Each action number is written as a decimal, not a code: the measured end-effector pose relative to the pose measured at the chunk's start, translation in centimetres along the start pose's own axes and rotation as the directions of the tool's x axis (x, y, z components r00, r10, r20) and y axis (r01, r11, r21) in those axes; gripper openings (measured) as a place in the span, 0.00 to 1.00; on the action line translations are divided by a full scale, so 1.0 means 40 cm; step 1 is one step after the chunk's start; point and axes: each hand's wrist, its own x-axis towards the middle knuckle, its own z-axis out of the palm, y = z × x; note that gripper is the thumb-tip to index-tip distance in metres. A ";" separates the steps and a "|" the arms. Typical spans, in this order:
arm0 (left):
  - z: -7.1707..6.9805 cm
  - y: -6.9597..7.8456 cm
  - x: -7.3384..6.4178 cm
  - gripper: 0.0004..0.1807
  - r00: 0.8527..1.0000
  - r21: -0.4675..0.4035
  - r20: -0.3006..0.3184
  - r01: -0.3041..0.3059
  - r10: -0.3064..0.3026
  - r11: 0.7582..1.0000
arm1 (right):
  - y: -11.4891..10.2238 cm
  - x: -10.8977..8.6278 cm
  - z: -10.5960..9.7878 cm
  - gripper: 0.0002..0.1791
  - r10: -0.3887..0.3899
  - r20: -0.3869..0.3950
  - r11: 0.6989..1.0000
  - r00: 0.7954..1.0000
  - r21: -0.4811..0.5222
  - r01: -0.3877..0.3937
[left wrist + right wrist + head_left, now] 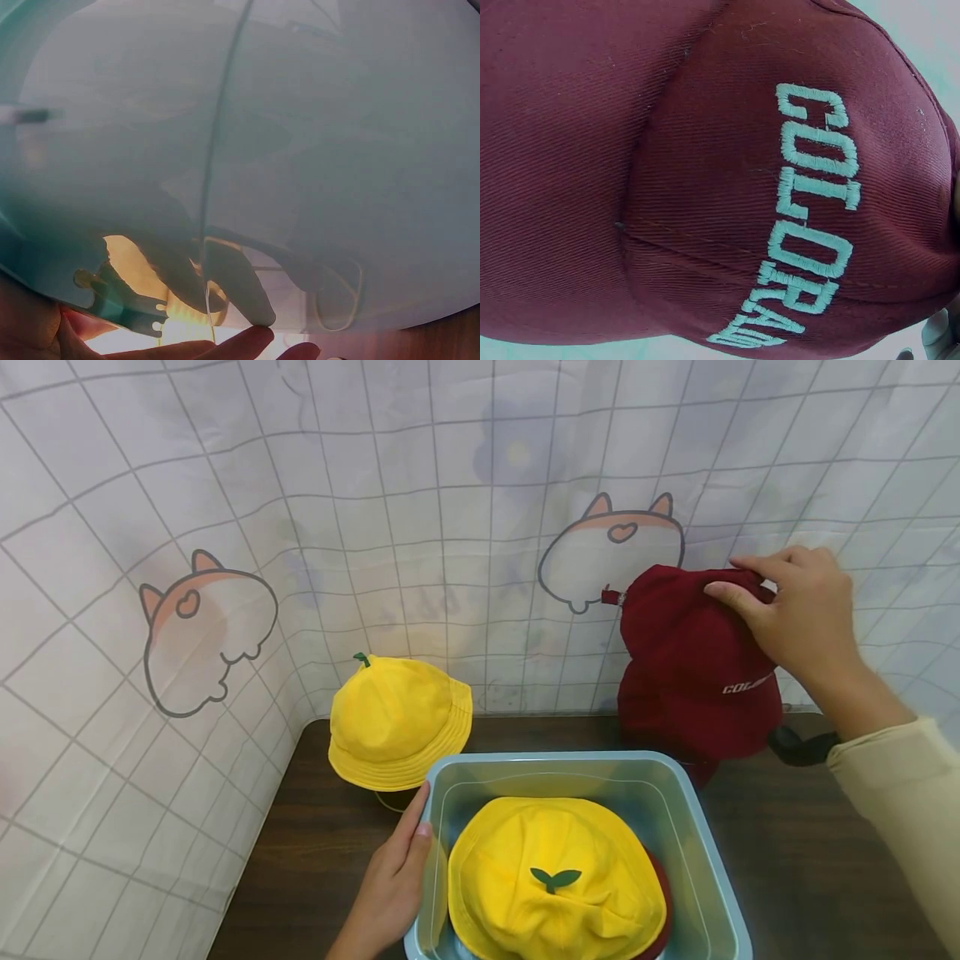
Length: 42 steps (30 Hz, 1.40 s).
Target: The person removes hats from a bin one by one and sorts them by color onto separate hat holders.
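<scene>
My right hand [806,610] pinches the crown of a dark red baseball cap [697,668] between thumb and fingers. White lettering, COLORADO [817,195], shows on its front in the right wrist view. A small strap end sticks out at its upper left. My left hand [390,877] lies against the outside of a light blue plastic bin [555,757], fingers fairly straight. Its fingers [244,341] touch the bin's outer wall in the left wrist view. Inside the bin sits a yellow bucket hat [555,843] with a green sprout, over something dark red [660,893].
Another yellow bucket hat [401,718] sits raised behind the bin's left corner, a thin curved wire beneath it. A black curved piece [798,747] shows by my right wrist. White gridded cloth [450,527] hangs behind the dark wooden table [300,835].
</scene>
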 end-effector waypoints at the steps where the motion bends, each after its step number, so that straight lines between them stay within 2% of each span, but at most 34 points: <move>1: 0.000 0.001 0.000 0.27 1.000 -0.002 0.000 0.001 -0.001 1.000 | 0.000 -0.002 0.002 0.25 -0.003 -0.001 1.000 1.000 0.000 0.003; 19: 0.001 0.001 -0.002 0.27 1.000 -0.004 -0.009 -0.015 0.015 1.000 | 0.007 -0.044 0.041 0.25 -0.018 0.034 1.000 0.999 0.003 0.017; 29: 0.000 0.001 0.000 0.27 1.000 -0.016 -0.004 -0.011 0.011 1.000 | 0.016 -0.068 0.054 0.26 0.011 0.055 1.000 0.998 0.001 -0.011; 42: 0.002 0.001 0.000 0.27 1.000 -0.014 -0.005 -0.009 0.009 1.000 | 0.023 -0.111 0.079 0.27 0.040 0.035 0.998 0.999 0.042 -0.042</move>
